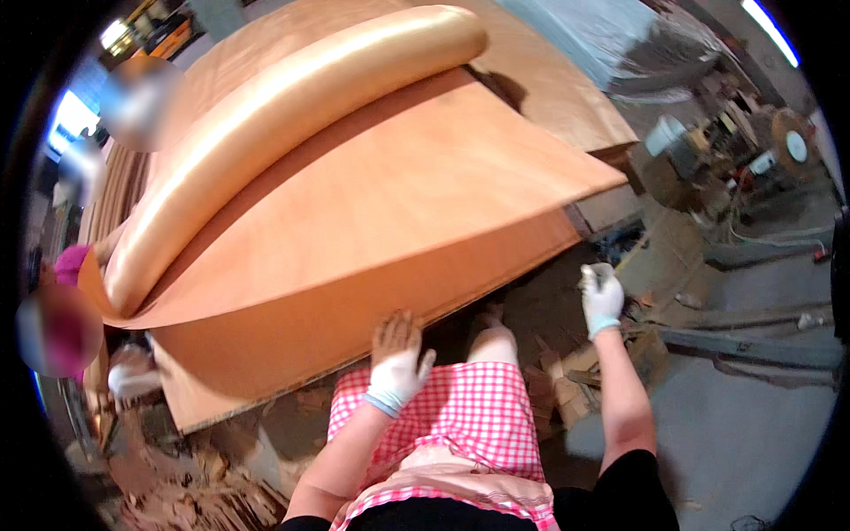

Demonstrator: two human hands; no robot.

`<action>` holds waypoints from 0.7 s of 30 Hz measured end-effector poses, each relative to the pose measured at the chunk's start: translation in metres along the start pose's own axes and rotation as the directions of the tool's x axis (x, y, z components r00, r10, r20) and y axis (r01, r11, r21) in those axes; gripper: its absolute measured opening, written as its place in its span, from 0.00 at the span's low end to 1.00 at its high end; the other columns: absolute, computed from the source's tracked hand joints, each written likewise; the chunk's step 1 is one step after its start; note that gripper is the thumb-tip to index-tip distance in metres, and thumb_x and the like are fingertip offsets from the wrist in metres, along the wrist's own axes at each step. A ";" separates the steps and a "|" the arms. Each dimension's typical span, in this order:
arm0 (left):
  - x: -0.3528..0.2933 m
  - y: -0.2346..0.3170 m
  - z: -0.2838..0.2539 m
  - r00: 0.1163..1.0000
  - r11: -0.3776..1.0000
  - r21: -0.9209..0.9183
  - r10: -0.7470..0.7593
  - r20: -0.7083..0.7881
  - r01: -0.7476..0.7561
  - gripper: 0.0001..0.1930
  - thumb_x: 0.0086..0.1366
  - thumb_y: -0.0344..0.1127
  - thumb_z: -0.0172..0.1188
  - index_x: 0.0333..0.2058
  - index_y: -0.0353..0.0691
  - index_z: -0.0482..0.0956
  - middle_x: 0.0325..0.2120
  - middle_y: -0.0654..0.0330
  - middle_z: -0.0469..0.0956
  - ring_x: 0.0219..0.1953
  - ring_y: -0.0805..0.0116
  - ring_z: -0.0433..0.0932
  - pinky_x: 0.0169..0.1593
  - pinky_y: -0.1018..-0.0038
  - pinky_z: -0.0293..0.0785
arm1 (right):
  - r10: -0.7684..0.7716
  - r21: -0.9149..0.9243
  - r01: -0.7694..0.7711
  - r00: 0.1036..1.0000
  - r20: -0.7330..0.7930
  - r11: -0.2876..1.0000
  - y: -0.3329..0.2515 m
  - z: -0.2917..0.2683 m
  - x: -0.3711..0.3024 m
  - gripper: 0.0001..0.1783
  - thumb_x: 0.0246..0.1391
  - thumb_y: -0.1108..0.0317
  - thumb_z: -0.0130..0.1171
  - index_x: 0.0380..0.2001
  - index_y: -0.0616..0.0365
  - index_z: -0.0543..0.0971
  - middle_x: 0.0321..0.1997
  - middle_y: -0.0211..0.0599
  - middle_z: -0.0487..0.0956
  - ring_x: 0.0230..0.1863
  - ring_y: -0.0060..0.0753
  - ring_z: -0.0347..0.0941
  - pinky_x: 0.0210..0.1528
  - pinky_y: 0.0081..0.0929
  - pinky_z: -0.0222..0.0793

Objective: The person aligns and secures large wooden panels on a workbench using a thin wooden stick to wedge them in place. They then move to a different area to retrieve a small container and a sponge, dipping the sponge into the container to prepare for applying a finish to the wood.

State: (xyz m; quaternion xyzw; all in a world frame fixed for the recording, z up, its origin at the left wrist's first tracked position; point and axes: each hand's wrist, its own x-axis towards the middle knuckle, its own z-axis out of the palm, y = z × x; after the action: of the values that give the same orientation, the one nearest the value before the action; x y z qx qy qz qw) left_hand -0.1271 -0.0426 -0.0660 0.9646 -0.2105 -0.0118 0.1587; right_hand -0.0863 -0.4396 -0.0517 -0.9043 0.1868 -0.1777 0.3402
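Note:
A broad orange-brown wood veneer sheet (381, 195) lies over a stack of similar sheets (292, 354). Its near edge stands lifted off the stack. Along the far side the veneer is curled into a thick, curved roll (292, 102). My left hand (400, 361), in a white glove with tan fingertips, has its fingers stretched out at the stack's near edge; whether they touch it is unclear. Apart from the sheets, off the right corner, my right hand (602, 296) is raised in a white glove. Its fingers are curled together, and anything inside is hidden.
At the left end another person in a magenta sleeve (75, 264) is beside the veneer. Torn wood scraps (199, 487) cover the floor at lower left. Metal rails (753, 345) run along the right, with a white bucket (666, 134) and machinery beyond. Plastic-covered material (602, 40) lies at the back.

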 end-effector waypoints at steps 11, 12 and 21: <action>-0.059 0.021 -0.047 0.926 0.814 -0.581 -0.231 -0.298 0.016 0.26 0.55 0.40 0.71 0.50 0.36 0.75 0.48 0.49 0.77 0.53 0.49 0.75 0.58 0.60 0.72 | -0.217 0.349 0.078 0.898 0.382 0.934 -0.129 0.024 -0.096 0.09 0.62 0.66 0.60 0.33 0.62 0.76 0.24 0.35 0.80 0.28 0.28 0.77 0.35 0.26 0.73; -0.059 0.019 -0.054 0.902 0.816 -0.578 -0.244 -0.355 -0.006 0.27 0.52 0.41 0.74 0.48 0.36 0.75 0.44 0.51 0.77 0.47 0.53 0.78 0.51 0.63 0.76 | -0.331 0.387 0.169 0.855 0.400 0.906 -0.143 0.032 -0.107 0.09 0.63 0.67 0.60 0.34 0.62 0.77 0.29 0.37 0.81 0.32 0.26 0.78 0.39 0.26 0.75; -0.133 -0.039 -0.091 0.781 0.772 -0.635 -0.388 -0.489 -0.015 0.23 0.50 0.37 0.73 0.44 0.37 0.77 0.40 0.53 0.78 0.38 0.58 0.80 0.41 0.68 0.79 | -0.506 0.663 -0.079 0.582 0.637 0.744 -0.277 0.101 -0.213 0.12 0.58 0.67 0.63 0.36 0.68 0.79 0.62 0.55 0.74 0.46 0.29 0.78 0.50 0.27 0.73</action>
State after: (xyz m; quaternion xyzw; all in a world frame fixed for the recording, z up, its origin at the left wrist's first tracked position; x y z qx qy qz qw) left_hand -0.2243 0.0724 0.0029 0.8310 -0.0318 0.2077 0.5150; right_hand -0.1656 -0.0927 0.0240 -0.7342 -0.1713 0.1437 0.6410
